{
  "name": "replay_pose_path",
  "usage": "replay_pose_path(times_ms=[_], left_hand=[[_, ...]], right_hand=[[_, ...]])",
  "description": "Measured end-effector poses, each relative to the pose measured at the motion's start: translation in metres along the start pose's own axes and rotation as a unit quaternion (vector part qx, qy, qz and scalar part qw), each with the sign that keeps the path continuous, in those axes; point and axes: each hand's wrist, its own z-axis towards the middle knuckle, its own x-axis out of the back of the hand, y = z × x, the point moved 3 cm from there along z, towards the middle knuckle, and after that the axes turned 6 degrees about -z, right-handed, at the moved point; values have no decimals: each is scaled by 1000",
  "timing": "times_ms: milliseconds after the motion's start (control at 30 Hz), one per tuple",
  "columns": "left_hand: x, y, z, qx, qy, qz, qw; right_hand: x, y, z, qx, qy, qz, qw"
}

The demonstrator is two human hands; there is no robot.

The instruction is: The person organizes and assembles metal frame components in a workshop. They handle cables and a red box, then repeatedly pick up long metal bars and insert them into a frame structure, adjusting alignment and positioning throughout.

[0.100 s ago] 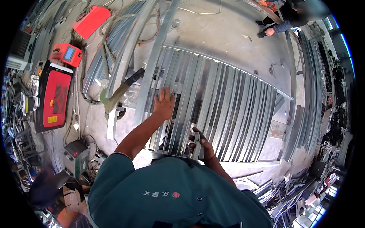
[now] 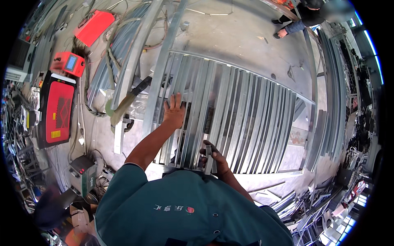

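Observation:
Long grey metal bars [image 2: 242, 119] lie side by side across a metal frame [image 2: 242, 69] in front of me. My left hand [image 2: 174, 115] rests flat on the bars at the left side, its fingers spread and nothing in its grasp. Closer to my body, my right hand [image 2: 220, 160] is closed around a short metal piece [image 2: 209, 158], which stands roughly in line with the bars. Its fingers wrap the piece from the right; its lower end is close to the near rail, and whether it touches a bar I cannot tell.
Left of the frame are a red and black machine [image 2: 60, 108], a red box with a screen [image 2: 69, 63], cables and a brush-like tool [image 2: 125, 106]. A grey-green box [image 2: 84, 174] stands at lower left. More long bars [image 2: 330, 102] lie to the right. A person [image 2: 303, 22] is at the far right.
The whole view has shifted slightly. Both hands keep nearly the same places, the left flat on the bars and the right still around the short metal piece.

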Motion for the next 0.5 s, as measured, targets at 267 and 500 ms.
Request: replay_pose_path(times_ms=[267,500], left_hand=[[46,14,-11,-34,72,-101,992],[118,101,-104,-207,-83,-341,913]], right_hand=[[0,-6,-2,29,43,7,999],[1,-1,7,90,54,91,990]])
